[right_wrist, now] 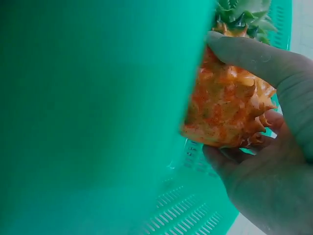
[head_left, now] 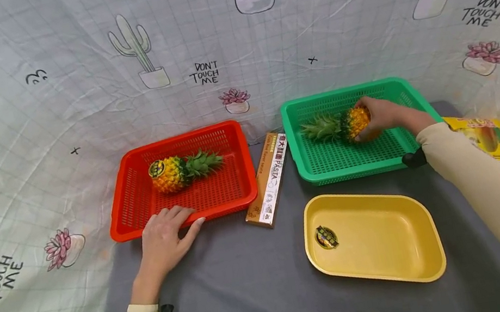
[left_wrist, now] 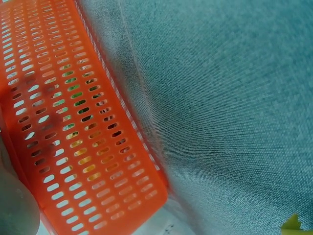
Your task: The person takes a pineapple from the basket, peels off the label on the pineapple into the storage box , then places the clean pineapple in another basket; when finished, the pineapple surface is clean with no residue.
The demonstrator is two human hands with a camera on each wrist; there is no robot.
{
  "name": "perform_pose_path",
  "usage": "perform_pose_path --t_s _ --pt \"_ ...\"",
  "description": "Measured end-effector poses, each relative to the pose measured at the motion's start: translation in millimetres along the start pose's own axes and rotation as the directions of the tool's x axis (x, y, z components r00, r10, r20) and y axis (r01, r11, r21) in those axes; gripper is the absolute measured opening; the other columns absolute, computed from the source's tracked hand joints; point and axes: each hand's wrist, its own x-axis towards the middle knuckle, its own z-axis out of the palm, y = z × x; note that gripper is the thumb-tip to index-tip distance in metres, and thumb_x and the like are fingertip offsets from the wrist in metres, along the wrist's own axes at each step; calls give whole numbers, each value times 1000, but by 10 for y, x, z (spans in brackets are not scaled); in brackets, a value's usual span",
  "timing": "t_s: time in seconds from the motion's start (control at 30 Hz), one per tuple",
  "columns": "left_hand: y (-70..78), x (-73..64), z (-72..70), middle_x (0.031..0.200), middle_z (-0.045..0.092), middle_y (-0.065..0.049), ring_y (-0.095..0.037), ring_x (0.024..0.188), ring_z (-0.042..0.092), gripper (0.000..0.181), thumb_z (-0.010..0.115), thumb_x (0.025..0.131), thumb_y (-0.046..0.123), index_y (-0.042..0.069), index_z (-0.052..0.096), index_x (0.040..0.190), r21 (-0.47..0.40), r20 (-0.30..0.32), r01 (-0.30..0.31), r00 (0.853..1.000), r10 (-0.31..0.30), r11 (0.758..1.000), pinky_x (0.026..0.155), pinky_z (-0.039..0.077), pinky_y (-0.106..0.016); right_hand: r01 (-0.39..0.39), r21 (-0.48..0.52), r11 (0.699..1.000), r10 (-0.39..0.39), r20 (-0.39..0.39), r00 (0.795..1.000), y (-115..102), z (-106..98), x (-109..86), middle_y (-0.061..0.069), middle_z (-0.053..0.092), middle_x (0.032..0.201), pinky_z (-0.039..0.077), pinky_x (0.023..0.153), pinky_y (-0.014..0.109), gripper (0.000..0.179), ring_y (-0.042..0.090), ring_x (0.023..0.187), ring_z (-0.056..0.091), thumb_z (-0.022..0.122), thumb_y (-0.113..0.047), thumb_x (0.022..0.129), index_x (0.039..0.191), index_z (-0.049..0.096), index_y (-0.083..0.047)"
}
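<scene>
My right hand (head_left: 379, 115) grips the body of a small pineapple (head_left: 357, 122) inside the green basket (head_left: 357, 173). Its leafy crown points left. In the right wrist view the thumb and fingers lie on opposite sides of the orange, spiky pineapple (right_wrist: 222, 107); the basket wall hides part of it. My left hand (head_left: 164, 239) holds the front rim of the red basket (head_left: 253, 177), fingers over the edge and thumb on the outside. Another pineapple (head_left: 169, 176), with a black-and-yellow label, lies in that basket, crown to the right. Dark finger shapes show through the red wall (left_wrist: 63, 127).
Between the baskets lies a long, narrow pasta box (head_left: 266, 181). A yellow tray (head_left: 374, 245) with a round dark label stands in front of the green basket. At the far right is a yellow packet (head_left: 493, 143). Patterned cloth (head_left: 169, 26) hangs behind the grey tabletop (head_left: 246, 283).
</scene>
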Motion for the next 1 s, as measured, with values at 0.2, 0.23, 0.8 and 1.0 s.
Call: perform_pose_path --t_s 0.2,0.23,0.8,1.0 --pt "0 -14 20 101 73 -5 -27 81 61 33 79 91 42 13 80 108 -2 6 6 1000 -6 1000 69 47 -43 7 3 1000 -7 12 1000 36 21 21 37 45 134 47 92 65 89 50 114 54 85 -17 91 151 28 14" --pt "1 -14 22 101 73 -4 -27 81 61 34 79 92 43 13 80 108 -2 7 7 1000 -7 1000 69 47 -43 10 -3 1000 -10 12 1000 25 13 23 38 45 135 46 92 65 90 50 114 54 86 -17 91 152 28 15" --pt "29 -10 -6 101 73 -4 -26 80 61 33 77 93 45 15 80 107 10 6 8 1000 -8 1000 69 47 -43 144 -2 990 -143 -62 988 -685 93 76 33 30 162 28 114 67 89 51 148 29 77 -33 99 161 28 8" --pt "16 -13 0 101 73 -4 -26 80 61 36 73 96 48 15 80 108 19 4 10 1000 -10 1000 69 47 -43 217 -24 976 -218 -87 972 -899 269 165 27 34 162 27 117 63 84 45 149 32 75 -35 100 161 32 4"
